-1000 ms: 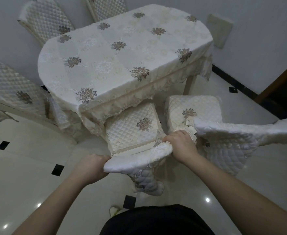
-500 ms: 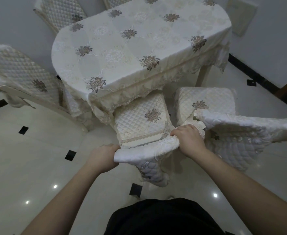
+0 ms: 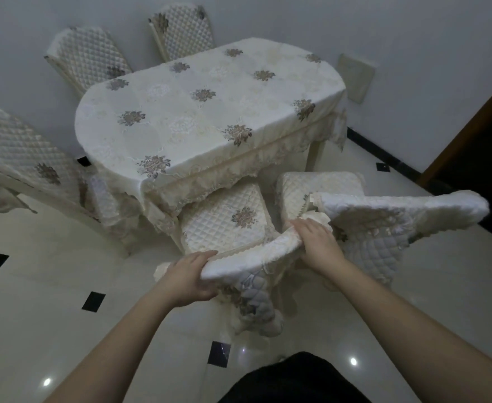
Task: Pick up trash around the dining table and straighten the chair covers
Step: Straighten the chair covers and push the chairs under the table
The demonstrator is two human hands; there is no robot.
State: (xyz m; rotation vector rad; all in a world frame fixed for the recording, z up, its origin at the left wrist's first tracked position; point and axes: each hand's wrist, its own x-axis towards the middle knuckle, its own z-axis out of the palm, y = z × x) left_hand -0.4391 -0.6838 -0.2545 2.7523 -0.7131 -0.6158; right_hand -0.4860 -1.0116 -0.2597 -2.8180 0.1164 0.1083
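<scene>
Two bare hands grip the same quilted chair cover, the one draped over the top of the nearest chair back. The left hand is clenched round the cover's left end, fingers curled over the top edge and thumb beneath. The right hand clasps the cover's right end, fingers pressed down on the bunched, lace-trimmed fabric. Between them the cover runs as a padded white ridge, its quilted flap hanging down toward the floor. Just beyond lies that chair's quilted seat cushion, tucked partly under the near edge of the dining table. Beside it on the right stands a second chair, its cover rumpled across the back. Three more covered chairs stand at the table's left end and far side.
</scene>
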